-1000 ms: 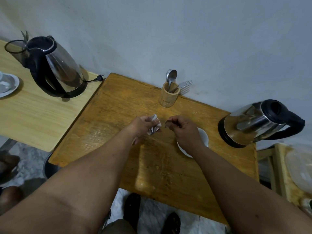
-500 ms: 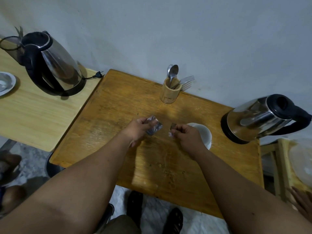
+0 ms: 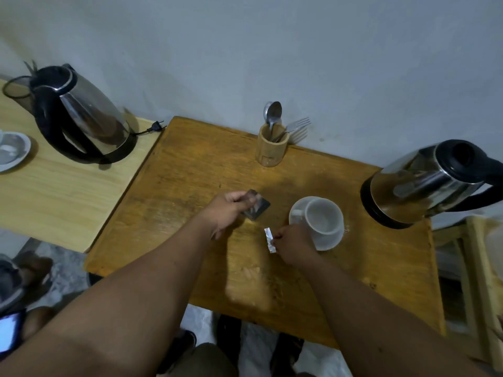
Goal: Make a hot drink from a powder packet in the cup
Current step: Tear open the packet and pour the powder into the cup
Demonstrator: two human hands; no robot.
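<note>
My left hand [image 3: 227,210] pinches a dark foil powder packet [image 3: 257,205] above the middle of the wooden table [image 3: 190,172]. Just left of the cup, my right hand [image 3: 295,243] grips a thin silver strip torn off the packet [image 3: 270,240]. An empty white cup [image 3: 324,217] stands on a white saucer [image 3: 330,240] right of both hands. A steel kettle with a black handle [image 3: 424,186] sits at the table's right edge.
A wooden holder [image 3: 271,148] with spoons and forks stands at the back by the wall. A second kettle [image 3: 84,118] and a plate [image 3: 13,151] sit on the lighter table at left. My feet show below the table's front edge.
The hands have drawn apart: the strip came off the packet and moved down and right with my right hand, uncovering the cup. The left hand keeps the packet.
</note>
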